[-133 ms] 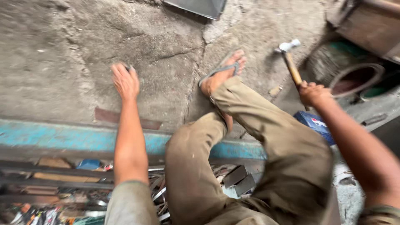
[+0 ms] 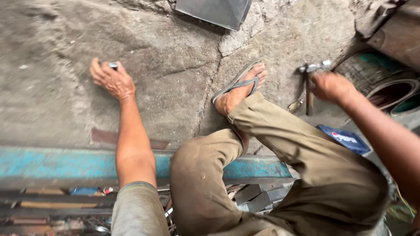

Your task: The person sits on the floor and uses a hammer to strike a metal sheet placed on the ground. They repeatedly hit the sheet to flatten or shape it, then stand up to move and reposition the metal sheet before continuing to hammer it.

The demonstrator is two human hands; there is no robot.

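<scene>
We're down on the ground in a rough metalworking shop. The cracked, stained concrete floor [image 2: 175, 52] serves as the work surface, with a sheet of grey metal [image 2: 214, 11] lying at its far edge. A worn steel beam [image 2: 57, 164] with flaking blue paint runs across, and scrap metal pieces [image 2: 253, 199] pile up below it. A hammer [image 2: 309, 87] is in play, and rusty drums [image 2: 385, 83] crowd the right side.

On the floor [image 2: 166, 65], the left hand [image 2: 111, 81] lies left of the sandalled foot [image 2: 243, 85], the right hand [image 2: 332, 87] with its hammer [image 2: 308, 87] to the right, the beam [image 2: 65, 164] nearer.
</scene>
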